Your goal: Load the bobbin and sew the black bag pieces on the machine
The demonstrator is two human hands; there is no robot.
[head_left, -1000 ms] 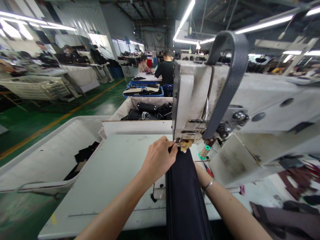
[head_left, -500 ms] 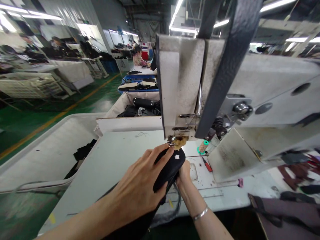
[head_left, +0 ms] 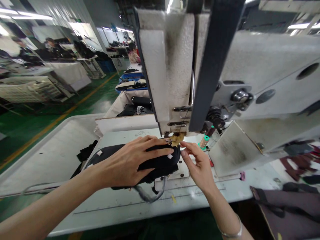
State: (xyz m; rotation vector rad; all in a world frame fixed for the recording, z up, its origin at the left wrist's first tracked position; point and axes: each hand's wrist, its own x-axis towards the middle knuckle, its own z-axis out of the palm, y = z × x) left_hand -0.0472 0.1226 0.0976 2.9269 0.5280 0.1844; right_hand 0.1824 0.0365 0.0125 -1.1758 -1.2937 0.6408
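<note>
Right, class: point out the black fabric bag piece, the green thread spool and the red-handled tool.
black fabric bag piece [head_left: 160, 163], head view, right end.
green thread spool [head_left: 204, 141], head view, middle.
red-handled tool [head_left: 211, 163], head view, handle.

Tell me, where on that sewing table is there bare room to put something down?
The white table is bare along its near edge, below the left hand and the black bag piece. It is crowded under the sewing machine head, where the right hand pinches near the needle, and at right with dark fabric.
</note>
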